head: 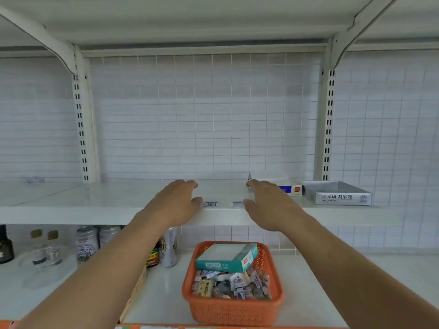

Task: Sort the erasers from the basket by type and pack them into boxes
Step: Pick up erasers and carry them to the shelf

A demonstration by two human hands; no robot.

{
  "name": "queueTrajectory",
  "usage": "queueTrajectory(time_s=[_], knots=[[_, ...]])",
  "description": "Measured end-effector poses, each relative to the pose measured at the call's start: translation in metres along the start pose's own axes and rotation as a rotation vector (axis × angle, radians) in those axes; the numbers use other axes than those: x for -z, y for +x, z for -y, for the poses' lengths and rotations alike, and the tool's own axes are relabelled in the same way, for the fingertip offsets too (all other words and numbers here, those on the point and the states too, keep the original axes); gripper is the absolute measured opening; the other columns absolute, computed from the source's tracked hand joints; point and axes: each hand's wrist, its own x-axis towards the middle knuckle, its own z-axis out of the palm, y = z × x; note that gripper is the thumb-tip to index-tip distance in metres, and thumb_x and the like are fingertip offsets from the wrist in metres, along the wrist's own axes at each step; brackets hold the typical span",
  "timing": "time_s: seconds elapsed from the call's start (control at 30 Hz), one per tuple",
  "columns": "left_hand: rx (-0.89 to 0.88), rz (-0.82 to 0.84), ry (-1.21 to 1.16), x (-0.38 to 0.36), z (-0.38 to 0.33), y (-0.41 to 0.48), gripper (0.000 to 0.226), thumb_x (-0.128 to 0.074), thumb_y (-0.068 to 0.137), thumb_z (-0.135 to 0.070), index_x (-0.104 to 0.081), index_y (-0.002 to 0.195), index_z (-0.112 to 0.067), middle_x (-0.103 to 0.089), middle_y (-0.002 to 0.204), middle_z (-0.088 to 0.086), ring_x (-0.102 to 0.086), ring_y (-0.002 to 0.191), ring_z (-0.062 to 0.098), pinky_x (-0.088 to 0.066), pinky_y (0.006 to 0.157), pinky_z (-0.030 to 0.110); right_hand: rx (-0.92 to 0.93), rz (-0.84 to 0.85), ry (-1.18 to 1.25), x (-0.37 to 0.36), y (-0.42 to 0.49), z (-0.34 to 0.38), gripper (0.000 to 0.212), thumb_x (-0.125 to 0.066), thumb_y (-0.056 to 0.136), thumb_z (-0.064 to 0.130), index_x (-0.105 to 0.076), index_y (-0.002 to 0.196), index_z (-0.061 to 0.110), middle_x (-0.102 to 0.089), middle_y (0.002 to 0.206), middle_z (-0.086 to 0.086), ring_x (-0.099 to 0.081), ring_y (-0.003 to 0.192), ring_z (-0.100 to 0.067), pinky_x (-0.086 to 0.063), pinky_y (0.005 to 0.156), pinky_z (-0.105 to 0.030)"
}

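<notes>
**Ana:** Where were the erasers (232, 284) at that point?

**Ben:** They were in the orange basket (234, 312) on the lower shelf, a loose mixed heap. A teal box (225, 257) lay on top of them toward the back.

**Ana:** And the hands?

**Ben:** Both were up on the upper shelf (95, 205), palms down, near each other but apart. The left hand (180, 198) and the right hand (266, 203) each had a wide grip, fingers relaxed, holding nothing I could make out. Two small barcode labels (211, 204) sat between the thumbs. I couldn't tell whether they were on the shelf itself or on something pale.

**Ana:** Any other boxes?

**Ben:** A grey open box (342, 198) stood on the same shelf, with a white box (288, 187) just beside it, past the right hand. The right fingertips were close to the white box, but I couldn't tell if they touched it.

**Ana:** So how would you do it well?

**Ben:** It looked like the setting-out stage, since I saw no erasers in the grey box. I'd lift the teal box out first because it covers part of the heap, then stand the boxes in a row, one per type. After that I'd pinch out one eraser at a time, read its wrapper and lay it flat. The left forearm passed close to the cans (86, 243), so I'd mind those.
</notes>
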Motion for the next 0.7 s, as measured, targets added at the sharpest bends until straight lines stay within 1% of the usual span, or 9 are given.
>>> queueTrajectory(time_s=[0.1, 0.23, 0.3, 0.37, 0.43, 0.47, 0.6, 0.63, 0.7], knots=[[-0.001, 0.051, -0.078, -0.008, 0.012, 0.03, 0.052, -0.047, 0.098, -0.038, -0.035, 0.145, -0.02, -0.04, 0.147, 0.003, -0.042, 0.13, 0.02, -0.034, 0.103, 0.028, -0.027, 0.063, 0.016, -0.008, 0.031, -0.003, 0.043, -0.048, 0.098, 0.029, -0.042, 0.139, 0.017, -0.047, 0.139, -0.003, -0.045, 0.124, -0.019, -0.038, 0.099, -0.028], [-0.042, 0.261, -0.112, -0.015, 0.018, 0.06, 0.054, -0.056, 0.092, -0.044, -0.043, 0.141, -0.024, -0.051, 0.136, -0.003, -0.051, 0.116, 0.015, -0.038, 0.091, 0.024, -0.077, 0.195, -0.029, -0.015, 0.063, -0.007, 0.046, -0.059, 0.092, 0.033, -0.05, 0.134, 0.015, -0.054, 0.131, -0.002, -0.05, 0.119, -0.019, -0.039, 0.096, -0.026], [-0.079, 0.319, -0.074, -0.018, 0.02, 0.07, 0.043, -0.059, 0.091, -0.044, -0.057, 0.129, -0.025, -0.057, 0.126, -0.006, -0.054, 0.106, 0.011, -0.04, 0.086, 0.023, -0.08, 0.221, -0.056, -0.019, 0.074, -0.008, 0.039, -0.062, 0.091, 0.03, -0.06, 0.123, 0.009, -0.062, 0.122, -0.006, -0.057, 0.11, -0.02, -0.043, 0.091, -0.026], [-0.115, 0.317, -0.091, -0.021, 0.021, 0.077, 0.026, -0.063, 0.089, -0.039, -0.066, 0.112, -0.025, -0.062, 0.111, -0.009, -0.056, 0.091, 0.007, -0.04, 0.072, 0.02, -0.059, 0.233, -0.063, -0.024, 0.084, -0.011, 0.027, -0.063, 0.089, 0.027, -0.067, 0.108, 0.008, -0.068, 0.107, -0.007, -0.061, 0.094, -0.018, -0.048, 0.082, -0.027], [-0.141, 0.275, -0.121, -0.023, 0.022, 0.079, 0.018, -0.066, 0.088, -0.035, -0.067, 0.103, -0.025, -0.06, 0.094, -0.013, -0.053, 0.079, 0.001, -0.036, 0.062, 0.016, -0.016, 0.216, -0.07, -0.027, 0.09, -0.01, 0.019, -0.064, 0.088, 0.028, -0.066, 0.099, 0.012, -0.065, 0.094, 0.0, -0.055, 0.08, -0.012, -0.044, 0.067, -0.021], [-0.142, 0.237, -0.128, -0.024, 0.023, 0.078, 0.016, -0.067, 0.088, -0.033, -0.067, 0.101, -0.025, -0.058, 0.088, -0.016, -0.051, 0.075, 0.0, -0.035, 0.059, 0.015, 0.009, 0.201, -0.078, -0.028, 0.093, -0.008, 0.016, -0.064, 0.089, 0.029, -0.064, 0.097, 0.015, -0.061, 0.092, 0.003, -0.052, 0.078, -0.009, -0.04, 0.063, -0.02], [-0.128, -0.016, -0.121, -0.018, 0.03, 0.062, 0.014, -0.069, 0.085, -0.032, -0.066, 0.097, -0.025, -0.054, 0.084, -0.019, -0.051, 0.075, -0.002, -0.035, 0.057, 0.008, 0.127, 0.111, -0.091, -0.03, 0.102, 0.009, 0.011, -0.059, 0.093, 0.03, -0.052, 0.094, 0.022, -0.053, 0.103, 0.002, -0.047, 0.087, -0.013, -0.036, 0.075, -0.024], [-0.126, -0.082, -0.12, -0.015, 0.033, 0.054, 0.014, -0.069, 0.084, -0.032, -0.067, 0.096, -0.024, -0.055, 0.084, -0.018, -0.051, 0.075, -0.002, -0.036, 0.059, 0.007, 0.163, 0.098, -0.08, -0.03, 0.101, 0.014, 0.01, -0.058, 0.093, 0.031, -0.052, 0.095, 0.023, -0.053, 0.105, 0.002, -0.048, 0.088, -0.014, -0.036, 0.074, -0.025], [-0.114, -0.194, -0.101, -0.008, 0.038, 0.032, 0.011, -0.07, 0.082, -0.029, -0.067, 0.091, -0.024, -0.058, 0.084, -0.015, -0.052, 0.075, 0.001, -0.036, 0.064, 0.007, 0.256, 0.072, -0.022, -0.029, 0.096, 0.02, 0.01, -0.057, 0.093, 0.033, -0.053, 0.094, 0.024, -0.053, 0.103, 0.002, -0.05, 0.087, -0.015, -0.038, 0.067, -0.025]])
